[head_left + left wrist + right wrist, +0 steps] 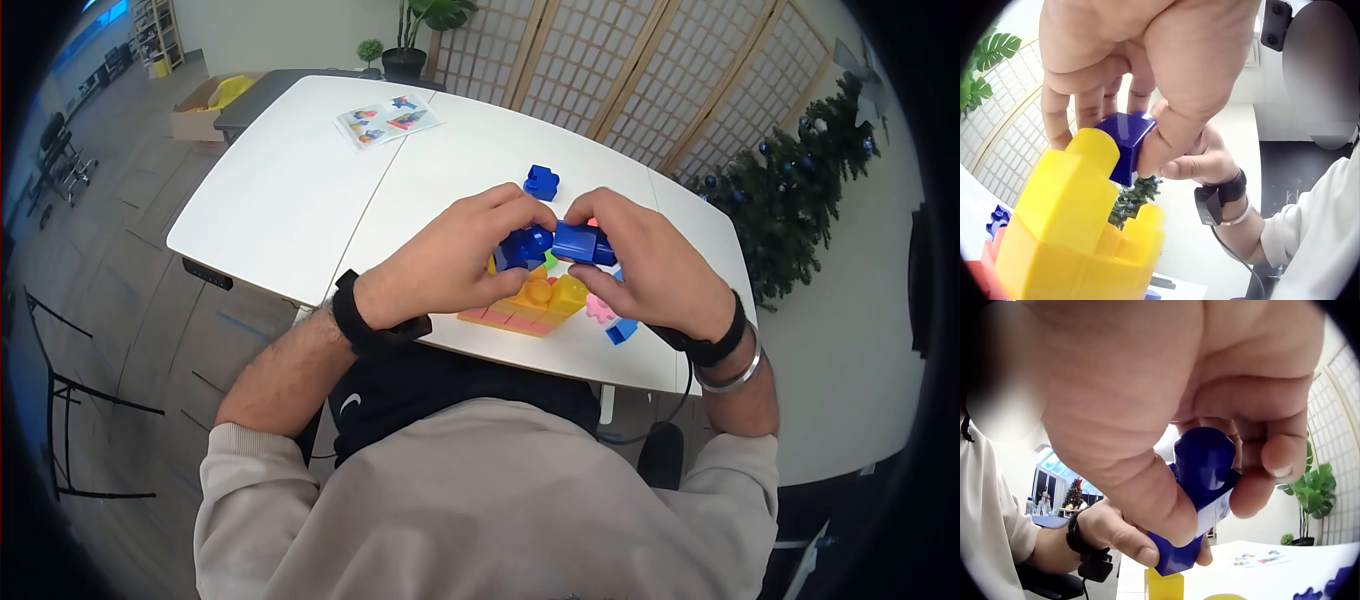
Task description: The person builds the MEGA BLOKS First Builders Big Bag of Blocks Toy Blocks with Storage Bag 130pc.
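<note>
Above a yellow, orange and pink block build (515, 315), both hands hold blue toy building blocks close together. My left hand (445, 250) pinches a dark blue block (520, 250) with a round stud between thumb and fingers. Facing it, my right hand (665, 265) grips another blue block (576, 243), its stud (1205, 459) showing in the right wrist view. The two blocks almost meet in the head view. In the left wrist view, tall yellow blocks (1069, 200) stand just below the left fingers, partly in front of the held blue block (1124, 144).
A loose blue block (541, 183) lies beyond the hands. Near the right hand are a pink piece (599, 308) and a lighter blue block (622, 331). A picture sheet (388, 121) rests on the white table (270, 190). A cable (683, 400) hangs from the right wrist.
</note>
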`<state>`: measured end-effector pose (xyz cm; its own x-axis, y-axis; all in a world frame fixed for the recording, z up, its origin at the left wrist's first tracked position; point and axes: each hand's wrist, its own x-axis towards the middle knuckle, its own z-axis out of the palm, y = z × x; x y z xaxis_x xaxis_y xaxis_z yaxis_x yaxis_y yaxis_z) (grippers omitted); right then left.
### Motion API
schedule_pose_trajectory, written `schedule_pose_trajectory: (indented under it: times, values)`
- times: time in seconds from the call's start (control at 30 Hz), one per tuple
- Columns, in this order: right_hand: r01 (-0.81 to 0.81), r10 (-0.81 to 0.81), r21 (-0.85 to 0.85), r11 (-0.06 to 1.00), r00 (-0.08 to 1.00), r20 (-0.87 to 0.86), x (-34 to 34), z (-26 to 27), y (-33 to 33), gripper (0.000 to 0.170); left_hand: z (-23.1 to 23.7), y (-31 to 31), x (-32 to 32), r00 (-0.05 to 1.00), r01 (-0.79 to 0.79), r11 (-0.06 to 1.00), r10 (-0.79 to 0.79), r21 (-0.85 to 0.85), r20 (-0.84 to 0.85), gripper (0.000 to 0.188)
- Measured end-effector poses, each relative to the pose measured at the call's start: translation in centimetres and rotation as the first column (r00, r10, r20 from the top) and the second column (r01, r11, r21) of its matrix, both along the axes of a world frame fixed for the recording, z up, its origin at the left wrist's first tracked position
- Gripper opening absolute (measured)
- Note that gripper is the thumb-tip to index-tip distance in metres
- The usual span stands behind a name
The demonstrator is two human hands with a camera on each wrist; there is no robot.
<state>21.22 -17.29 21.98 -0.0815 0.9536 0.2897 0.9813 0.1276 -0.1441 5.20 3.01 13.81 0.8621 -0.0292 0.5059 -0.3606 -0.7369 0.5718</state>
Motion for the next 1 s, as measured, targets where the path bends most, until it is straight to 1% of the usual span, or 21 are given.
schedule_pose_trajectory:
  times: [0.07, 0.1, 0.17, 0.2, 0.27, 0.3, 0.37, 0.4, 0.47, 0.5, 0.57, 0.6, 0.7, 0.77, 0.8, 0.83, 0.87, 0.9, 0.93, 0.97, 1.0]
  values:
    - [-0.004, 0.000, -0.061, 0.998, 0.998, -0.067, 0.4, -0.2, 0.2, 0.048, -0.1, 0.0, 0.2, 0.997, 0.000, 0.998, 0.005, -0.057, 0.081, 0.053]
    - [-0.003, -0.001, -0.060, 0.998, 0.998, -0.067, 0.4, -0.1, 0.2, 0.048, -0.1, 0.0, 0.2, 0.997, 0.001, 0.998, 0.003, -0.056, 0.080, 0.053]
    - [0.001, -0.001, -0.034, 0.999, 1.000, 0.009, 0.4, -0.1, 0.1, 0.044, -0.1, 0.0, 0.2, 0.998, 0.000, 0.987, 0.009, -0.164, 0.057, 0.052]
    - [0.004, -0.004, -0.033, 0.999, 1.000, 0.005, 0.4, 0.0, 0.0, 0.044, -0.2, 0.0, 0.3, 0.999, 0.003, 0.987, 0.006, -0.162, 0.053, 0.052]
    - [0.039, -0.044, -0.058, 0.998, 0.994, -0.097, 0.2, 0.3, -0.1, 0.045, -0.8, 0.1, 0.5, 0.997, 0.014, 0.978, -0.030, -0.209, -0.075, 0.053]
    - [0.041, -0.047, -0.058, 0.997, 0.994, -0.099, 0.3, -0.1, 0.0, 0.045, -1.0, 0.0, 0.5, 0.997, 0.016, 0.978, -0.033, -0.210, -0.076, 0.053]
    - [0.024, -0.032, -0.052, 0.998, 0.989, -0.148, 0.6, -1.7, 0.4, 0.047, -1.6, -0.4, 0.7, 0.995, 0.017, 0.995, -0.027, -0.101, -0.098, 0.058]
    - [0.030, -0.038, -0.057, 0.998, 0.988, -0.149, 0.6, -2.4, 0.4, 0.047, -2.0, -0.5, 0.9, 0.995, 0.023, 0.994, -0.033, -0.106, -0.099, 0.058]
    - [0.079, -0.102, -0.140, 0.987, 0.981, -0.166, 0.4, -3.7, 0.5, 0.050, -2.5, -0.6, 1.0, 0.984, -0.053, 0.997, 0.043, -0.056, -0.171, 0.056]
    - [0.104, -0.127, -0.161, 0.982, 0.982, -0.141, 0.2, -4.1, 0.4, 0.052, -2.7, -0.6, 1.0, 0.984, -0.049, 0.997, 0.038, -0.062, -0.172, 0.056]
    - [0.125, -0.145, -0.160, 0.979, 0.983, -0.115, 0.1, -4.7, 0.5, 0.053, -2.2, -0.6, 1.0, 0.973, -0.060, 0.998, 0.061, 0.013, -0.222, 0.052]
    - [0.143, -0.157, -0.154, 0.978, 0.983, -0.089, -0.1, -5.0, 0.6, 0.054, -2.4, -0.6, 1.0, 0.973, -0.057, 0.998, 0.058, 0.010, -0.225, 0.052]
    - [0.133, -0.150, -0.158, 0.978, 0.984, -0.098, 0.0, -5.4, 0.9, 0.055, -2.9, -0.5, 1.1, 0.985, -0.069, 0.997, 0.073, 0.032, -0.153, 0.048]
    - [0.148, -0.168, -0.170, 0.974, 0.979, -0.114, -0.5, -5.9, 1.2, 0.055, -2.5, -0.6, 0.9, 0.978, -0.115, 0.985, 0.134, 0.125, -0.158, 0.050]
    - [0.157, -0.181, -0.177, 0.972, 0.976, -0.124, -0.6, -6.1, 1.4, 0.055, -2.3, -0.6, 0.8, 0.980, -0.102, 0.986, 0.121, 0.128, -0.155, 0.050]
    - [0.141, -0.153, -0.129, 0.982, 0.984, -0.089, -0.7, -6.4, 1.3, 0.056, -2.0, -0.6, 0.7, 0.974, -0.110, 0.987, 0.131, 0.118, -0.185, 0.051]
    - [0.165, -0.176, -0.121, 0.979, 0.981, -0.084, -0.7, -6.6, 1.2, 0.056, -1.9, -0.6, 0.7, 0.967, -0.112, 0.988, 0.134, 0.110, -0.216, 0.052]
    - [0.152, -0.165, -0.119, 0.981, 0.980, -0.108, -0.8, -6.7, 1.0, 0.060, -1.9, -0.7, 0.7, 0.965, -0.118, 0.992, 0.127, 0.053, -0.229, 0.056]
    - [0.137, -0.151, -0.113, 0.984, 0.980, -0.130, -0.6, -6.4, 0.6, 0.065, -1.8, -0.8, 0.6, 0.970, -0.092, 0.994, 0.103, 0.062, -0.218, 0.056]
    - [0.123, -0.152, -0.150, 0.981, 0.969, -0.195, -0.2, -5.8, 0.1, 0.069, -1.7, -0.7, 0.4, 0.972, -0.101, 0.992, 0.115, 0.080, -0.203, 0.057]
    - [0.142, -0.167, -0.141, 0.980, 0.969, -0.184, 0.6, -5.4, -0.4, 0.069, -1.6, -0.5, 0.2, 0.974, -0.116, 0.989, 0.133, 0.095, -0.185, 0.059]
